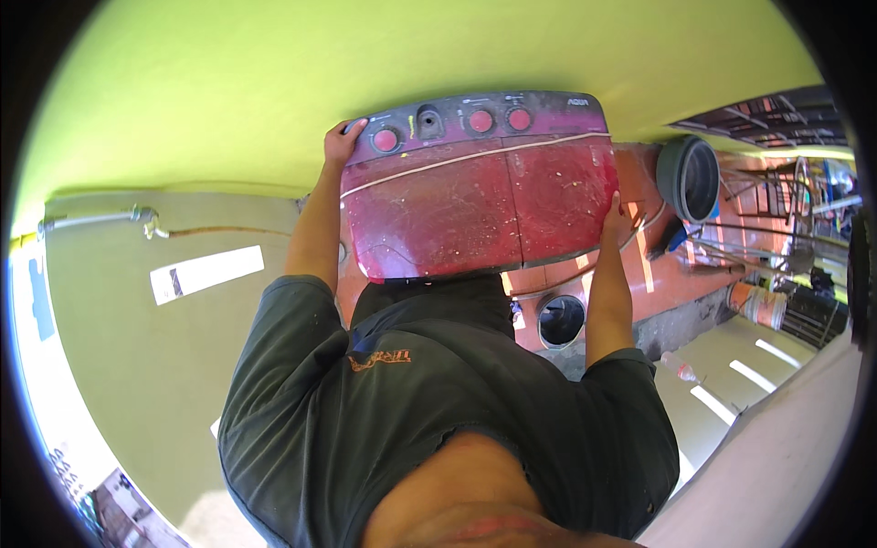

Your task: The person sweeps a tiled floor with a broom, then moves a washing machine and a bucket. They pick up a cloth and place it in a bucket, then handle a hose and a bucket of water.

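Observation:
In front of me stands a twin-tub washing machine (438, 210) with a dusty, speckled red top and a purple-grey control panel (539, 108). Three red knobs line the panel. A pale cord (457, 162) runs slantwise across the top, just below the panel. My left hand (343, 142) grips the panel's far left corner, thumb on top. Against the right edge of the machine, my right hand (618, 217) holds on, its fingers mostly hidden down the side. Both arms reach forward around the machine, and its near edge is close to my body.
A yellow-green wall (365, 55) rises right behind the machine. To the right are a dark round tub (692, 180), a chair (781, 196) and clutter on the orange floor. A bucket (561, 321) stands near my right forearm. A pipe with a tap (151, 224) is at the left wall.

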Motion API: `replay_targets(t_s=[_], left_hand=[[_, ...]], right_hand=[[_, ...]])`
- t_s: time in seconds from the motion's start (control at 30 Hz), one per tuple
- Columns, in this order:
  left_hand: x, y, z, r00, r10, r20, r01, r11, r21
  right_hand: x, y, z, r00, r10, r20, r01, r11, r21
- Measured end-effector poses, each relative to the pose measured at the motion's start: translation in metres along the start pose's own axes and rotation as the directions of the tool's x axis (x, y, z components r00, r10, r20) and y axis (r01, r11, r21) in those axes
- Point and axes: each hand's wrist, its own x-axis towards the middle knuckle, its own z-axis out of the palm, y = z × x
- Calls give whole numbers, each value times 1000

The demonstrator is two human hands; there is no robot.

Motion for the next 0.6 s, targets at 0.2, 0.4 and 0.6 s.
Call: replay_targets(t_s=[0.2,0.4,0.6], left_hand=[[-68,-5,-56,956,59,-288,-103,985,-140],[-284,-73,-132,854,-179,-489,120,981,-151],[-448,-146,-159,608,-496,-620,288,865,-410]], right_hand=[[8,9,7,996,54,74,-51,998,-42],[10,12,4,978,-14,209,-5,996,90],[-25,12,-36,958,60,281,-206,827,524]])
